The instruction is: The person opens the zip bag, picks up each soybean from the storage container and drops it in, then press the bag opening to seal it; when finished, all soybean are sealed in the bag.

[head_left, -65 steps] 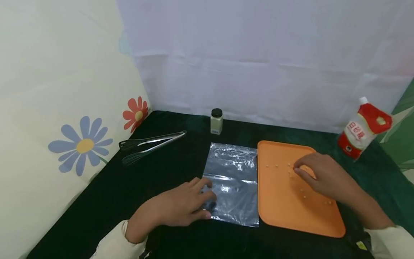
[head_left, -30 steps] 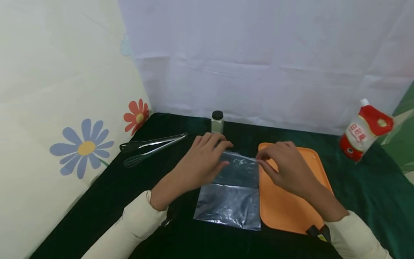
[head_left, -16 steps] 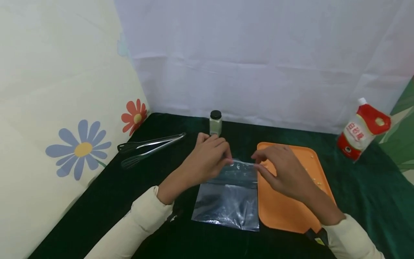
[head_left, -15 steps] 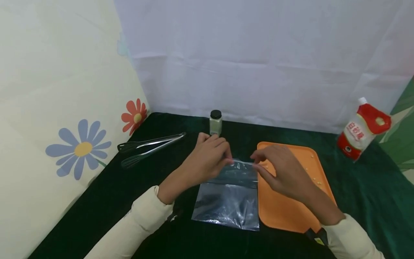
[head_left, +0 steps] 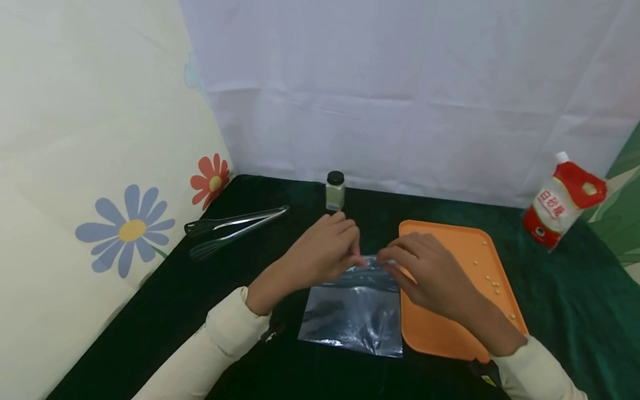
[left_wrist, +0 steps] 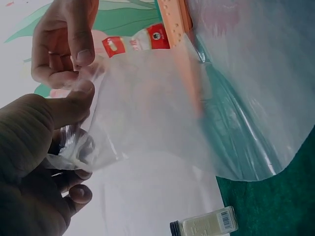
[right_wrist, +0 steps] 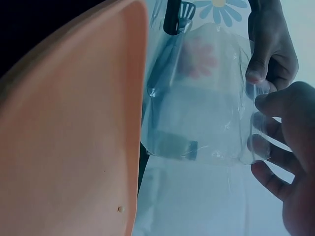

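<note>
A clear plastic bag (head_left: 350,322) lies on the dark green cloth, its far end lifted between my hands. My left hand (head_left: 320,250) pinches that far edge; in the left wrist view the thumb is in front of the film and other fingers lie behind it. My right hand (head_left: 430,272) holds the same edge close beside the left, thumb on one side and fingers seen through the film (right_wrist: 206,113) in the right wrist view. An orange tray (head_left: 435,336) sits under my right forearm, with several small pale pellets (head_left: 475,262) scattered on it.
Behind the bag stands a small jar (head_left: 335,197) with a black lid. Metal tongs (head_left: 251,225) lie spread at the left. A red and white spouted pouch (head_left: 555,208) with printed characters stands at the far right, near the white backdrop (head_left: 375,111).
My right hand has left the pellets on the tray, and my left hand has left the bag's side. Both took hold of the bag's far edge, drew it nearer, and the right fingers shifted left.
</note>
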A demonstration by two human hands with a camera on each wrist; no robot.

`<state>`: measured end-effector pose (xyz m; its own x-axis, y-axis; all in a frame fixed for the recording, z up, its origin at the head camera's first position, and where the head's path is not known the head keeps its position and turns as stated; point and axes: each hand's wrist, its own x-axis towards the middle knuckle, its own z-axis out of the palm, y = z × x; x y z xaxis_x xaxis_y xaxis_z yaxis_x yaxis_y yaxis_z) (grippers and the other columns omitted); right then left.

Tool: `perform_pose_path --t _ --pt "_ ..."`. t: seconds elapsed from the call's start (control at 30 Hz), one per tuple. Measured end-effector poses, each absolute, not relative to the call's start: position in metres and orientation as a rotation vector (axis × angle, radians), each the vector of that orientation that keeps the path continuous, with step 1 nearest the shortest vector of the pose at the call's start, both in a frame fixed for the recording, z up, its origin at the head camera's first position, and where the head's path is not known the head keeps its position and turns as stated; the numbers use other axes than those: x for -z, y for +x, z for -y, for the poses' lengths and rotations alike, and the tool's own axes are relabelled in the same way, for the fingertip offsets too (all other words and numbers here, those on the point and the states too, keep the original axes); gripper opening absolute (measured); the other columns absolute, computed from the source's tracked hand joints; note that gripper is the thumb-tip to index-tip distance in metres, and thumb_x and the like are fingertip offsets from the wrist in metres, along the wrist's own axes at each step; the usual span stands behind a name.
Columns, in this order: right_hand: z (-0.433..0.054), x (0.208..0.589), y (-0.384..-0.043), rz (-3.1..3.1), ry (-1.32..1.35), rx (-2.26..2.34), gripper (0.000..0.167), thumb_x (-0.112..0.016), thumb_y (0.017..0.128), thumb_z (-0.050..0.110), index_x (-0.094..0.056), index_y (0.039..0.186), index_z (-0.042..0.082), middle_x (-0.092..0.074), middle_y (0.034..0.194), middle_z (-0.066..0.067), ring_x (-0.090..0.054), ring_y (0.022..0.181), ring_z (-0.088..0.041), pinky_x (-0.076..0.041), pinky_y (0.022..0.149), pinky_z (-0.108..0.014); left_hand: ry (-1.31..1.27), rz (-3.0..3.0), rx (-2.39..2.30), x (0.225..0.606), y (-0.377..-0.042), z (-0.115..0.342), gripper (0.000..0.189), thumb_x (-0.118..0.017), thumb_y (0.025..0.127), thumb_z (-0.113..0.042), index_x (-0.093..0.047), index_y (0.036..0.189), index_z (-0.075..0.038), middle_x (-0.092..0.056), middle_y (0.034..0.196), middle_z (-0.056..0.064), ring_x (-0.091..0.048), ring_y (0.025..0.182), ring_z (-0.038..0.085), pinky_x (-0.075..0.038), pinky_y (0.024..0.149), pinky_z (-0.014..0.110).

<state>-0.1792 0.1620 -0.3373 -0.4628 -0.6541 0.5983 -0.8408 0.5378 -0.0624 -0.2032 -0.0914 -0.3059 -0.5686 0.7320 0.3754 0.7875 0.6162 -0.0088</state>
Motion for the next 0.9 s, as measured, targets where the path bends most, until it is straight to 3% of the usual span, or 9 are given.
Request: perform_pose_path --t 0.4,0.57,0.73,0.9 --pt "-0.1588 0.3389 -0.1779 2.239 1.194 -0.45 0.023 -0.079 0.086 0.017 -0.065 0.105 0.016 -0.065 0.102 0.004 -0.059 0.095 -0.016 -0.049 0.081 -0.039 -1.296 2.482 0.349 0.3043 -0.2037 0.0904 0.038 -0.075 0.085 -0.049 -0.051 0.081 -0.02 -0.045 0.073 -0.011 -0.037 0.071 0.01 -0.034 0.069 0.027" --pt "-0.1568 0.3388 -0.1771 2.213 1.17 -0.452 0.023 -0.081 0.084 0.012 -0.065 0.101 0.015 -0.065 0.095 0.003 -0.059 0.089 -0.015 -0.05 0.078 -0.039 -1.303 2.562 0.496 0.3045 -0.2034 0.0906 0.032 -0.067 0.092 -0.051 -0.053 0.083 -0.024 -0.047 0.075 -0.012 -0.042 0.071 0.006 -0.04 0.068 0.026" --pt "-0.1584 0.3381 -0.1763 2.211 1.15 -0.454 0.018 -0.077 0.088 0.012 -0.065 0.101 0.013 -0.065 0.096 0.001 -0.06 0.09 -0.016 -0.05 0.078 -0.038 -1.299 2.682 0.644 0.3017 -0.2007 0.0927 0.018 -0.059 0.1 -0.04 -0.062 0.1 -0.023 -0.056 0.089 -0.013 -0.05 0.081 0.003 -0.047 0.071 0.024" --pt "-0.1586 0.3372 -0.1752 2.206 1.157 -0.453 0.015 -0.072 0.092 0.013 -0.065 0.105 0.012 -0.065 0.098 0.0 -0.06 0.091 -0.017 -0.05 0.081 -0.039 -1.339 2.692 0.696 0.2978 -0.1976 0.0929 0.008 -0.063 0.1 -0.025 -0.062 0.104 -0.019 -0.058 0.096 -0.011 -0.052 0.084 0.004 -0.048 0.074 0.025"
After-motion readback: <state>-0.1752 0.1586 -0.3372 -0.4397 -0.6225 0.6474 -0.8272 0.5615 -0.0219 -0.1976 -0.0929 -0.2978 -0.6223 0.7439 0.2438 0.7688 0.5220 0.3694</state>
